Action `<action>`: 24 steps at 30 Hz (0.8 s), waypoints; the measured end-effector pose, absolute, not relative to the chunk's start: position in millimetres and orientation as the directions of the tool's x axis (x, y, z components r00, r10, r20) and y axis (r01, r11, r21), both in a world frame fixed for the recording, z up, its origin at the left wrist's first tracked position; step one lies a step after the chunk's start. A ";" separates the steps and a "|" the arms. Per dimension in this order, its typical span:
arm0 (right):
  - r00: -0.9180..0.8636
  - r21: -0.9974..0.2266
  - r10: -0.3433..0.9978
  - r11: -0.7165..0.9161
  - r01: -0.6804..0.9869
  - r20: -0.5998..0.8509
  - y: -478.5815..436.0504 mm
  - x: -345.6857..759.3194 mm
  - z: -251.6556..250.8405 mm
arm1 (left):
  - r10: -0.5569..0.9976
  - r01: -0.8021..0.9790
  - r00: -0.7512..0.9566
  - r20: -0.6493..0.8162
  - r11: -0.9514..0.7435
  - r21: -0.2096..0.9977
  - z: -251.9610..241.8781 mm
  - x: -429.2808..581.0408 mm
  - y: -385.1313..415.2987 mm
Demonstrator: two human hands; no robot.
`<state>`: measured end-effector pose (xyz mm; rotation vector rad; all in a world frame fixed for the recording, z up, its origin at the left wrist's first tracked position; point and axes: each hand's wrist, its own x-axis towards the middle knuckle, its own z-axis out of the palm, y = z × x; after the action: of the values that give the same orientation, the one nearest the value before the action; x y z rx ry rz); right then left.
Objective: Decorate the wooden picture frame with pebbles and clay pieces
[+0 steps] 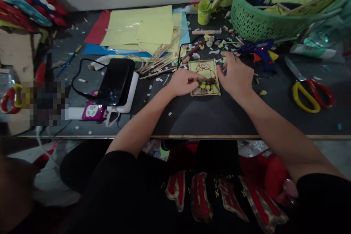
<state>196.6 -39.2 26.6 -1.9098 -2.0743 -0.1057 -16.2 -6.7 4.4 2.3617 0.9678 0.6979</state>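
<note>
A small picture frame [218,88] edged with thin sticks lies flat on the dark table, holding a yellow card [195,67] with a brown line drawing. Painted and plain pebbles [203,90] fill its lower part, with a dark brown pebble [210,81] among them. From the left, my left hand [183,82] reaches over the frame, its index finger stretched out to the pebbles and the other fingers loosely bent. Beside the right edge of the frame, my right hand [238,74] has its fingers apart and nothing visible in them.
To the right are a blue glue gun [257,52] and red-and-yellow scissors [308,89]. Behind stand a green basket [270,25] and a yellow paint pot [204,12]. Yellow paper sheets [137,25], thin sticks [160,58] and a black phone [116,80] lie left; paper scraps are scattered around.
</note>
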 end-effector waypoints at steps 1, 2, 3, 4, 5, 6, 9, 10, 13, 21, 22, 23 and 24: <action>-0.076 -0.184 0.955 0.133 0.974 0.286 -39.4 196.2 26.7 | 0.804 0.438 0.522 0.286 -0.540 0.718 1.7 -16.6 -3.1; -0.095 -0.211 0.951 0.161 0.964 0.293 -39.2 196.1 25.6 | 0.854 0.362 0.433 0.290 -0.459 0.811 -0.1 -17.1 0.3; -0.111 -0.241 0.947 0.188 0.952 0.302 -38.7 196.1 23.7 | 0.891 0.279 0.361 0.277 -0.386 0.879 -0.9 -17.8 3.2; -0.126 -0.276 0.942 0.217 0.937 0.312 -37.9 196.0 21.1 | 0.912 0.201 0.323 0.254 -0.328 0.923 -0.5 -18.4 5.2; -0.141 -0.311 0.935 0.246 0.918 0.325 -36.8 195.7 18.2 | 0.923 0.139 0.310 0.228 -0.282 0.949 0.7 -19.0 6.2; -0.155 -0.347 0.928 0.276 0.896 0.338 -35.5 195.4 15.1 | 0.927 0.095 0.314 0.206 -0.246 0.965 2.4 -19.3 6.2; -0.182 -0.450 0.910 0.349 0.822 0.372 -29.8 193.8 5.2 | 0.925 0.032 0.345 0.158 -0.180 0.983 6.1 -16.3 2.3; -0.195 -0.484 0.903 0.375 0.791 0.382 -27.5 193.4 1.8 | 0.927 0.023 0.349 0.137 -0.155 0.988 5.9 -14.0 0.6; -0.244 -0.572 0.870 0.470 0.673 0.428 -20.7 193.2 -7.7 | 0.934 0.029 0.349 0.072 -0.088 0.996 0.9 -4.2 -3.0; -0.322 -0.621 0.801 0.597 0.508 0.505 -20.5 193.0 -8.8 | 0.858 0.050 0.477 0.191 -0.243 0.969 -19.5 5.1 -1.1; -0.317 -0.612 0.797 0.600 0.515 0.514 -21.4 193.4 -7.5 | 0.838 0.060 0.504 0.208 -0.274 0.960 -20.2 4.1 -0.8; -0.307 -0.602 0.797 0.598 0.529 0.520 -22.2 194.0 -6.5 | 0.820 0.075 0.528 0.221 -0.305 0.949 -20.2 3.3 -0.6; -0.299 -0.595 0.799 0.592 0.543 0.522 -22.9 194.6 -5.9 | 0.805 0.093 0.547 0.229 -0.330 0.939 -19.8 2.6 -0.6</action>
<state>194.6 -22.9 -5.9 -1.0661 -1.9890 0.3899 2.6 -0.6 -19.8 1.7734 0.7469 0.8819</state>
